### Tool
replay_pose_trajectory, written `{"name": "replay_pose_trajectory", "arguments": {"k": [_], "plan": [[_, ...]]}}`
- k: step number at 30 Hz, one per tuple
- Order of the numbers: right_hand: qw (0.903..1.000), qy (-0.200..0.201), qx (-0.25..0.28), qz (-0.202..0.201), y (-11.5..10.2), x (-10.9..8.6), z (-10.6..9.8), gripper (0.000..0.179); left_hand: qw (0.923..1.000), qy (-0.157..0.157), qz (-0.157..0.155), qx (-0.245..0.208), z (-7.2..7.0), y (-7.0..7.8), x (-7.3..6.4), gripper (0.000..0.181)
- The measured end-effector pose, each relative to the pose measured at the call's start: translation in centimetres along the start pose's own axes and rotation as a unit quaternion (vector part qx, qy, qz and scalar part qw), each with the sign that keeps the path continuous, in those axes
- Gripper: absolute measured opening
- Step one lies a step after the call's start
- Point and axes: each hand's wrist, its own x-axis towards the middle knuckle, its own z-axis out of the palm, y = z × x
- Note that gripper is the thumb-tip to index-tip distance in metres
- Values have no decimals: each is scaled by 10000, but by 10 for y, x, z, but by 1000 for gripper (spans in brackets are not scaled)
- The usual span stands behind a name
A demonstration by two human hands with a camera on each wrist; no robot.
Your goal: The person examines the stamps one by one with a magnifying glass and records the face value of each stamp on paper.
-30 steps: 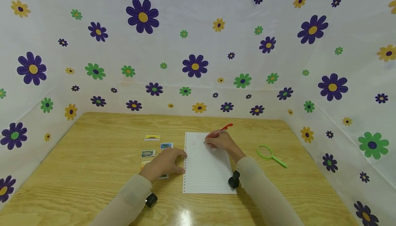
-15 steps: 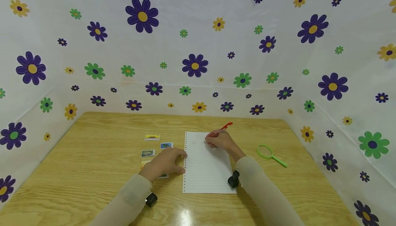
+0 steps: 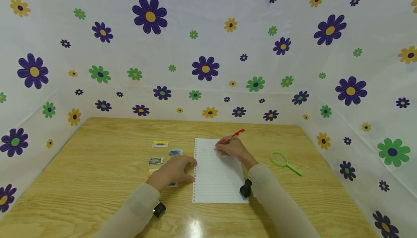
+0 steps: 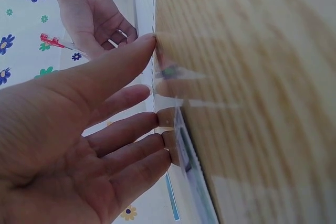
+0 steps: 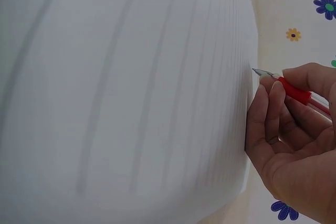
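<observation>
A sheet of lined paper with a punched left edge lies on the table. My right hand pinches a red pen between thumb and fingers. Its tip is at the upper part of the sheet, beside small faint writing. In the right wrist view the metal tip of the pen points at the lined page, and the side of the hand rests on the paper. My left hand lies with fingers and thumb spread, fingertips at the sheet's punched edge. Nothing is in its grasp.
Several small picture cards lie left of the sheet, including a yellow one, a blue one and a green one. My left hand partly covers others. A green magnifying glass lies to the right. Flower-print cloth surrounds the table.
The pen tip has shifted slightly at the top of the sheet, and another faint mark shows to the right of the first. My left hand has stayed put.
</observation>
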Motion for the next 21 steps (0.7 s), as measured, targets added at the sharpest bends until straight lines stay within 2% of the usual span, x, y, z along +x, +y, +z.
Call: {"name": "replay_pose_trajectory", "arguments": {"k": [21], "plan": [[9999,-46,-38,-87,2,1,0,19,9999,-51,19,92,-2,2,-1,49]]}}
